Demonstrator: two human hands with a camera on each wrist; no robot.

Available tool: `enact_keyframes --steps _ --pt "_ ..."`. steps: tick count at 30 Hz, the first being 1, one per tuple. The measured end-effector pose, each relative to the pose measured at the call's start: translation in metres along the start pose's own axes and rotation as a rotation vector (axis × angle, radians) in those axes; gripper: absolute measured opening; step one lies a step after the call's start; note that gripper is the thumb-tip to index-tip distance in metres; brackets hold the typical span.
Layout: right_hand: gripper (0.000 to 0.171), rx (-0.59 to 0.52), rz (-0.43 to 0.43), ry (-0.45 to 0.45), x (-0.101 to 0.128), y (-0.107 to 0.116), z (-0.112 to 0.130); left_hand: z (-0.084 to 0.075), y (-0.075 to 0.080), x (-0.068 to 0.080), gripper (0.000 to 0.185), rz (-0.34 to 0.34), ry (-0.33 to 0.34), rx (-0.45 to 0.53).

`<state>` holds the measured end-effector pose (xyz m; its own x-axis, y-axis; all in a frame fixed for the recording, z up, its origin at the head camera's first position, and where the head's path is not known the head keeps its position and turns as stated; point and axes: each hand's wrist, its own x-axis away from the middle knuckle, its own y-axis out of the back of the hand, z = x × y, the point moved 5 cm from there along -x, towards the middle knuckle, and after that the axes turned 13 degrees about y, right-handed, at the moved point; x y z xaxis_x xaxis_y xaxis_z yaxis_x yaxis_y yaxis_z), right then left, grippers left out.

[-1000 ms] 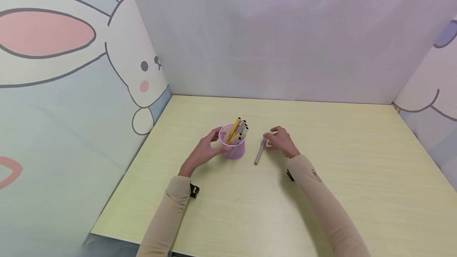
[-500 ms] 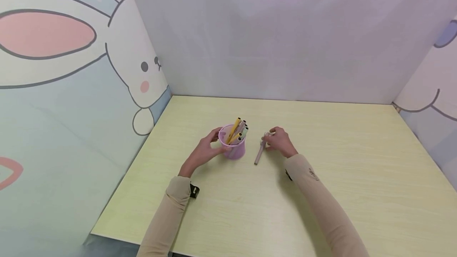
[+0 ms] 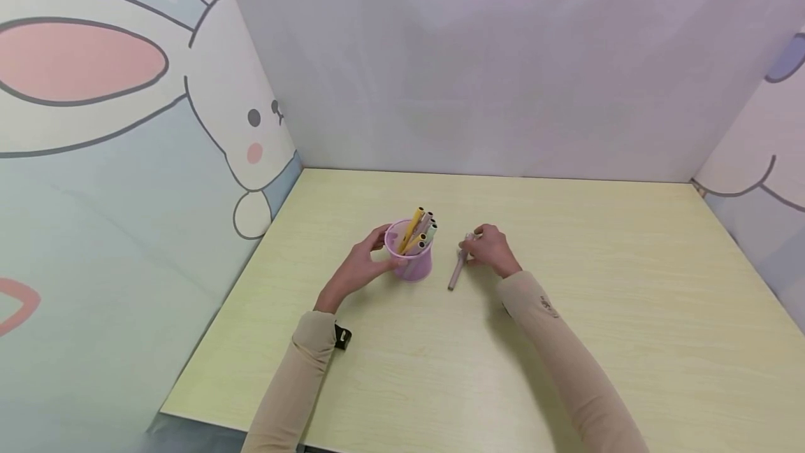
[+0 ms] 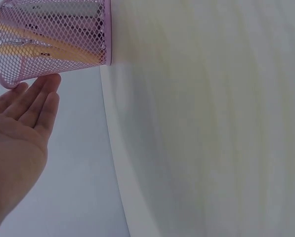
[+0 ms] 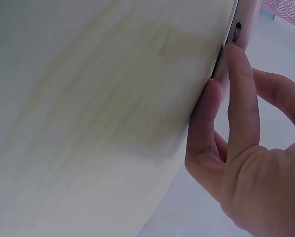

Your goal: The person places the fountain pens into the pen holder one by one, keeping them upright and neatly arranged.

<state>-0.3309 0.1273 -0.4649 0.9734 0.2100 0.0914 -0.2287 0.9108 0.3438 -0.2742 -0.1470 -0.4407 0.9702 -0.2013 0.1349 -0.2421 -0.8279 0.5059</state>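
Note:
A pink-purple mesh pen holder (image 3: 413,271) stands upright on the table, with several pens in it, among them a yellow pen (image 3: 411,231) and a pale green one. My left hand (image 3: 360,268) holds it from the left, thumb in front and fingers behind; in the left wrist view the fingertips touch its mesh wall (image 4: 53,44). To the right of the holder a pale pink pen (image 3: 455,277) lies on the table. My right hand (image 3: 493,250) pinches its far end, and in the right wrist view two fingers press against the pen's barrel (image 5: 244,19). The thumb tip is hidden.
The pale wooden table (image 3: 597,285) meets a grey-white curtain (image 3: 503,75) at the back. A wall with rabbit drawings (image 3: 126,229) stands along the left side, and another printed wall (image 3: 767,159) on the right.
My right hand has shifted slightly left and closed its fingers on the pale pink pen's far end. The left hand and the pen holder have stayed in place.

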Motion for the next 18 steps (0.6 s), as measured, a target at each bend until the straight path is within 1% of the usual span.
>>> enact_keyframes --steps 3,8,12,18 --pt "0.048 0.009 0.003 -0.002 -0.0008 0.0004 0.0002 0.0002 -0.0001 0.0001 0.084 0.002 -0.002 0.006" --pt "0.045 0.067 0.01 -0.01 -0.002 0.0005 0.0 0.0003 -0.0004 0.0 0.084 0.009 0.008 0.008" --pt "0.048 0.117 0.018 -0.018 -0.0022 0.0003 0.0003 0.0001 -0.0005 -0.0001 0.084 0.012 0.007 0.01" --pt "0.052 0.179 0.026 0.0 -0.0011 -0.0013 0.0041 0.0002 -0.0001 -0.0001 0.084 0.011 0.005 0.009"
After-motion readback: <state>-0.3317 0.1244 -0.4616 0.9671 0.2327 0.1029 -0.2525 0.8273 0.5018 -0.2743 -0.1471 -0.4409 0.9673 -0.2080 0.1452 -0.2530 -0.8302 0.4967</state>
